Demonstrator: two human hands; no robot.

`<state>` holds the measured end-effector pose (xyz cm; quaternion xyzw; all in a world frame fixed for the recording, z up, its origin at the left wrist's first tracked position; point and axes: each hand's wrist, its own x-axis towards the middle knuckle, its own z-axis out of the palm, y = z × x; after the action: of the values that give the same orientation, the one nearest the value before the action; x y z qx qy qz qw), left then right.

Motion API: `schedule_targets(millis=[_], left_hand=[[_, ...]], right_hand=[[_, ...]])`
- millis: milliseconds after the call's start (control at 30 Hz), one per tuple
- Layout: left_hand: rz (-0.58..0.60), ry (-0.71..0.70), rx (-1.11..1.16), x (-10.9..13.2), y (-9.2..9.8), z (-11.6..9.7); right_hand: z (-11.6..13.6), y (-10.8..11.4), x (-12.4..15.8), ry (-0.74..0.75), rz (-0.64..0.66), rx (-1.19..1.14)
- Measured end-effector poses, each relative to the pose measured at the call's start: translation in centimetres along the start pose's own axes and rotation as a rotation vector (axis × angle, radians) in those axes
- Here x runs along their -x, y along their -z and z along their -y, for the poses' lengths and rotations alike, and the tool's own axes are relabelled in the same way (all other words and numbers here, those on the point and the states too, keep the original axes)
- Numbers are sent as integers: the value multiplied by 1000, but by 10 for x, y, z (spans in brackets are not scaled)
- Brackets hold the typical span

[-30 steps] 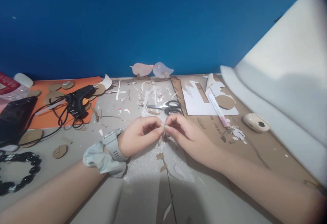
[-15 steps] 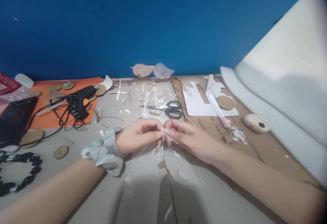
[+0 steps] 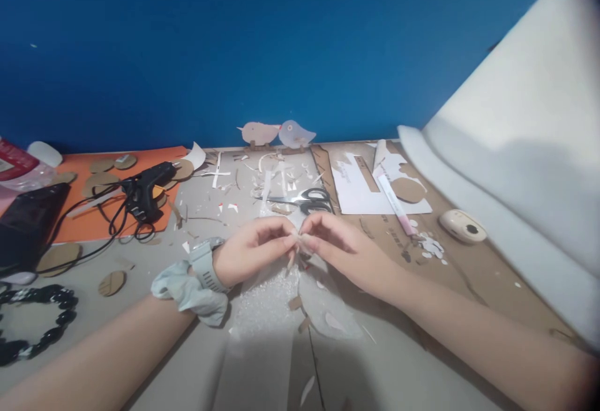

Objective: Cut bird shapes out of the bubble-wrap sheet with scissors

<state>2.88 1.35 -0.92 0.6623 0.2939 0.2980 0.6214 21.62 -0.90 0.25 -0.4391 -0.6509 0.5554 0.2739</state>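
Observation:
My left hand (image 3: 260, 250) and my right hand (image 3: 335, 248) meet at the middle, thumbs and fingertips pinched together. Between them is something small and whitish, too covered by the fingers to make out. A pale bird cutout (image 3: 330, 308) with small brown cardboard tabs lies just below my right hand; its upper end is hidden by the fingers. Under my left hand is a shiny, clear strip (image 3: 262, 311) on the grey table. Black-handled scissors (image 3: 314, 200) lie just beyond my fingertips, blades pointing left.
Two paper birds (image 3: 276, 134) stand by the blue wall. At left, a black glue gun (image 3: 147, 192) and cardboard discs lie on orange paper (image 3: 79, 211), near a black beaded bracelet (image 3: 65, 323). Right are a cut white sheet (image 3: 351, 192), a pink-ended stick (image 3: 396, 205) and a cream oval device (image 3: 463, 226).
Both hands stay pinched together at the same place, with slight finger movement. The view has shifted a little; the things on the table lie as before.

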Motion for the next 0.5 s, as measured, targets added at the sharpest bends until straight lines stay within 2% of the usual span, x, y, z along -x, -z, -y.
schedule_targets(millis=[200,500], left_hand=[[26,-2,-154,0,-2,4],[17,40,-111,1,-1,2]], right_hand=[[3,-2,2,33,-114,255],[2,-2,3,144,-196,416]])
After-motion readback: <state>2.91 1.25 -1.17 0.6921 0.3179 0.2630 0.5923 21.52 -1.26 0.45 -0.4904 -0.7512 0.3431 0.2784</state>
